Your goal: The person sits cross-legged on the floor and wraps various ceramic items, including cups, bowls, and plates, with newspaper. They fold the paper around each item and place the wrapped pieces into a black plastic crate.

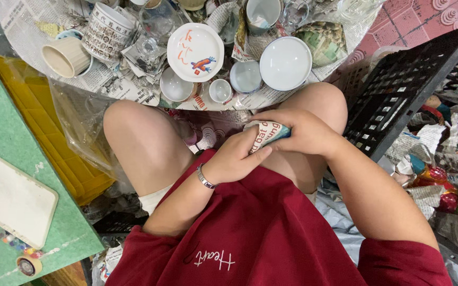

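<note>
The person sits with bare knees apart, both hands meeting over the lap around a small bundle (267, 133) wrapped in newspaper. The right hand (302, 132) lies over the top of the bundle, fingers curled down around its far side. The left hand (234, 159), a bracelet (205, 177) at its wrist, cups the bundle from below, thumb pressed along its near edge. Just beyond the knees, a newspaper-covered counter (107, 79) carries crockery: a white plate (195, 51) painted orange, a plain bowl (285, 63), small cups (220, 90) and a patterned mug (107, 30) lying on its side. A black crate (398, 90) stands to the right, a green board (6, 153) to the left.
</note>
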